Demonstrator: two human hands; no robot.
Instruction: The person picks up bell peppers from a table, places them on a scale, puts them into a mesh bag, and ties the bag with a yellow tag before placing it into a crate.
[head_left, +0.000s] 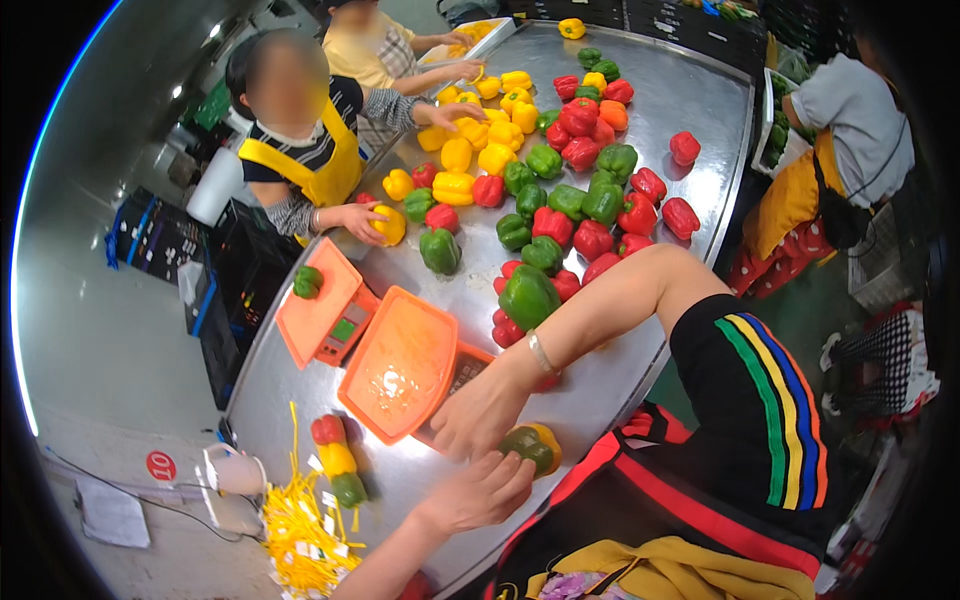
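Observation:
My left hand (484, 491), reaching from the bottom, has its fingers curled on the near side of a green bell pepper (529, 450); a yellow bell pepper (553, 448) shows beside it. My right hand (480, 416), with a bracelet at the wrist, is bent down just above my left hand; its fingertips are blurred, and whether they pinch anything is unclear. Close by stands a scale with an orange tray (401, 360). Left of my hands lie a red, yellow and green pepper in a row (337, 461) and a pile of yellow ties with white tags (300, 525).
Red and green peppers (577, 217) and yellow peppers (480, 139) cover much of the steel table (675, 82). A second scale (322, 300) bears a green pepper. Across the table a co-worker's hand (367, 223) holds a yellow pepper. Another co-worker stands beyond, another at right by a crate.

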